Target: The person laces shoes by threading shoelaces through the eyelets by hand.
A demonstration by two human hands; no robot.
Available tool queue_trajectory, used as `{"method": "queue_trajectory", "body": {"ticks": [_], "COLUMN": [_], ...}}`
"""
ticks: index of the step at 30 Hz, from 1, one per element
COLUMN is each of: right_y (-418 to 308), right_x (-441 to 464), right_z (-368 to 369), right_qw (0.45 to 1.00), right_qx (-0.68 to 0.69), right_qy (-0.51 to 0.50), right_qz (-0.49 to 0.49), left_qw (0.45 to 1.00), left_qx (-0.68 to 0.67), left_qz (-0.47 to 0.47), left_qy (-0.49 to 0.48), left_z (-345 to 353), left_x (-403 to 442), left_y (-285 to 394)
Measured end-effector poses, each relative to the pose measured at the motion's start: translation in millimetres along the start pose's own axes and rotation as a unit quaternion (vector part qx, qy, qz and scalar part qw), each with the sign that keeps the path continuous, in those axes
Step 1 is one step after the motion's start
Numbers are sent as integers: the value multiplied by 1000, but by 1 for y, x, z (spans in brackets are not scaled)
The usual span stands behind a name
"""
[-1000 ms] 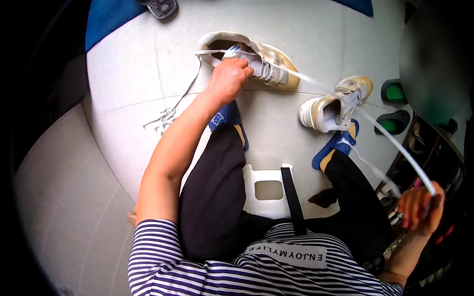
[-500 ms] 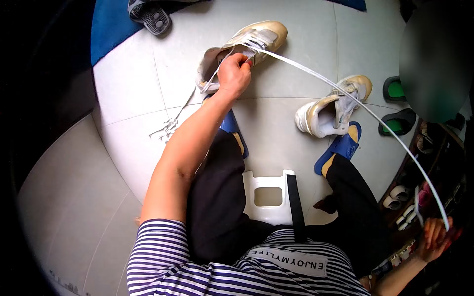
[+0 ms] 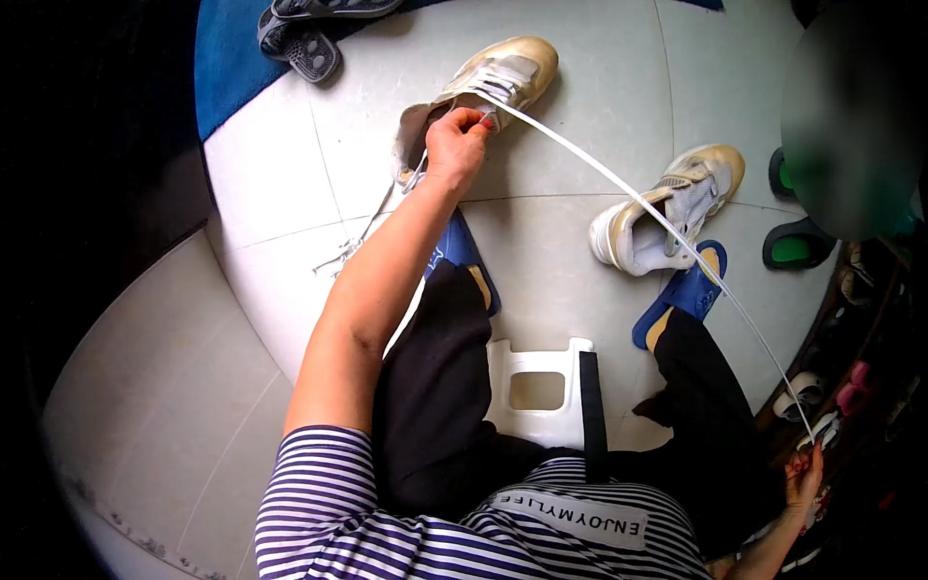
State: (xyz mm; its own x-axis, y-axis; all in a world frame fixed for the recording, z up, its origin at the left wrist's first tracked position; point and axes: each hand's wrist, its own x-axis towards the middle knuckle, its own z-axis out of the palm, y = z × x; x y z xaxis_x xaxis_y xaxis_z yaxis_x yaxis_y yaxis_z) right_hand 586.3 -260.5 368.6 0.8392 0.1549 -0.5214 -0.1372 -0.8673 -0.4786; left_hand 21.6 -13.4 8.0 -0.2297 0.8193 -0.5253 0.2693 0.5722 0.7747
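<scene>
A worn white sneaker (image 3: 532, 68) with a yellowed toe lies on the floor, partly laced. The fingers of my left hand (image 3: 456, 145) are pinched at its tongue and eyelet edge; the exact grip is partly hidden. From the eyelets a long white shoelace (image 3: 619, 184) stretches to the lower right. Its far part is held by my right hand (image 3: 800, 476), fingers closed, low beside my right knee. Another loose lace end (image 3: 338, 259) trails on the tiles left of my left forearm. The second white sneaker (image 3: 667, 213) stands to the right, under the stretched lace.
Blue slippers (image 3: 691, 290) are on my feet. A white plastic stool (image 3: 536, 420) is between my legs. Grey sandals (image 3: 311, 53) rest by a blue mat (image 3: 227, 77). Black-and-green slippers (image 3: 800, 242) and a rack of shoes (image 3: 812, 387) line the right side.
My right hand has moved left in the view, and the lace has gone from a wide curve to a straighter line. My left hand stays at the sneaker.
</scene>
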Motion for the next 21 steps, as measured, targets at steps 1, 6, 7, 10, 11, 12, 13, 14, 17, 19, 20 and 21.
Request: {"method": "queue_trajectory", "body": {"ticks": [1, 6, 7, 10, 11, 12, 13, 14, 17, 19, 20, 21], "right_y": [-5, -14, -26, -71, -85, -97, -111, -121, -133, -134, -126, -119], "right_x": [9, 88, 86, 47, 22, -3, -26, -47, -111, -136, -139, -139], "right_z": [1, -5, 18, 101, 132, 157, 179, 201, 284, 330, 349, 367], "right_qw": [1000, 964, 965, 937, 922, 908, 890, 863, 733, 670, 645, 633], "right_qx": [-15, -206, -169, -154, -166, -185, -212, -235, -266, -271, -228, -212], "right_qy": [14, 8, -3, -59, -90, -138, -233, -326, -567, -652, -700, -725], "right_qz": [11, -166, -200, -310, -338, -349, -329, -305, -265, -229, -206, -170], "left_qw": [999, 998, 997, 996, 995, 997, 998, 998, 957, 984, 980, 965], "left_qx": [-36, -45, -54, -57, -58, -34, -9, -8, 122, 11, -24, -56], "left_qz": [-34, -41, -40, -54, -55, -33, -12, -12, 260, 154, 125, 84], "left_qy": [-11, -31, -35, -52, -52, -61, -69, -68, 44, -86, -155, -243], "left_z": [0, -2, -4, -8, -8, -10, -11, -12, -17, -20, -18, -20], "left_x": [1, 2, 1, -6, -6, -6, -6, -11, -50, -87, -102, -113], "left_y": [0, 1, 2, 13, 10, 6, 4, 6, 28, 53, 63, 72]}}
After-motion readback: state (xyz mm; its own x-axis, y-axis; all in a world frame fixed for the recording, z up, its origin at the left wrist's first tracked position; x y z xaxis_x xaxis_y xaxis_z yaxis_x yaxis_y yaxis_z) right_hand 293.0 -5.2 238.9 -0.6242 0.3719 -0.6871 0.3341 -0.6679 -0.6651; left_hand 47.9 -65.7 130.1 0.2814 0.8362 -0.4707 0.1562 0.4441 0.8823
